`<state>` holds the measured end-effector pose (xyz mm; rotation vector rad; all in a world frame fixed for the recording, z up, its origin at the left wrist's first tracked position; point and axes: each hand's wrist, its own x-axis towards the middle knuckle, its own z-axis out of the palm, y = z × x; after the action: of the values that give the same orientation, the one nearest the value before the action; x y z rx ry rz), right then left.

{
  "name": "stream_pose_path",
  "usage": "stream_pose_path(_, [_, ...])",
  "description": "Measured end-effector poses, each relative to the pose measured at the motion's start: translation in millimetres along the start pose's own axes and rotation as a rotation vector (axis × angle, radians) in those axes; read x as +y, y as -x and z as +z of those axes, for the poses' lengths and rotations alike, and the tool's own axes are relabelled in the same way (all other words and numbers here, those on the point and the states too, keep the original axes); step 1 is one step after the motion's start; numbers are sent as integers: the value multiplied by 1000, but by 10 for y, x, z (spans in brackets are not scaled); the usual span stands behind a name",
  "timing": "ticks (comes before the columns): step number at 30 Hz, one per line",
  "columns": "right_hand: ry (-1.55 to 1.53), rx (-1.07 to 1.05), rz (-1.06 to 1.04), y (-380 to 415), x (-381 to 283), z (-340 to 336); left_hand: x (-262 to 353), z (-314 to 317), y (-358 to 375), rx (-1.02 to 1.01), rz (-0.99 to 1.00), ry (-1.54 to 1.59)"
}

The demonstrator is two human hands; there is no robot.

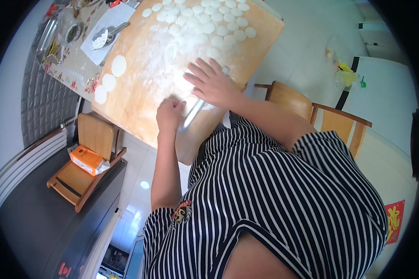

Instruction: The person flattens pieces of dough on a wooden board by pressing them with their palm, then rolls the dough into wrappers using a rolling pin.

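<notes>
- The person's right hand [212,83] lies flat with fingers spread on a slim, shiny metal rolling pin [192,114], which rests near the front edge of the large floured wooden board [139,88].
- The left hand [170,114] is bunched, fingertips pinching the edge of a small pale dough disc [187,104] that lies partly hidden under the pin.
- The dough looks soft, light and easily torn or stretched; a light pinch at its rim seems the safest hold, since a hard grip would likely dent it.
- The pin looks stiff, smooth and probably slippery with flour, so an open palm pressing on top suits it better than a closed grip.
- Three flat round white wrappers [109,81] lie along the board's left edge.
- Many small white dough pieces [205,21] crowd the far end of the board.
- An orange box [86,159] sits on a wooden chair [86,162] to the left of the board.
</notes>
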<state>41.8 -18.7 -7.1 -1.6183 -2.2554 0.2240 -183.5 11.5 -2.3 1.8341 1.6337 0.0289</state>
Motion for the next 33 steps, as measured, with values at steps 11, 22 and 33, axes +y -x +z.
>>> stream_pose_path(11, [-5, -106, 48, 790, 52, -135, -202, 69, 228, 89, -150, 284])
stream_pose_path(22, [49, 61, 7, -364, -65, 177, -69, 27, -108, 75, 288, -200])
stream_pose_path(33, [-69, -91, -20, 512, -2, -87, -484, 83, 63, -195, -218, 345])
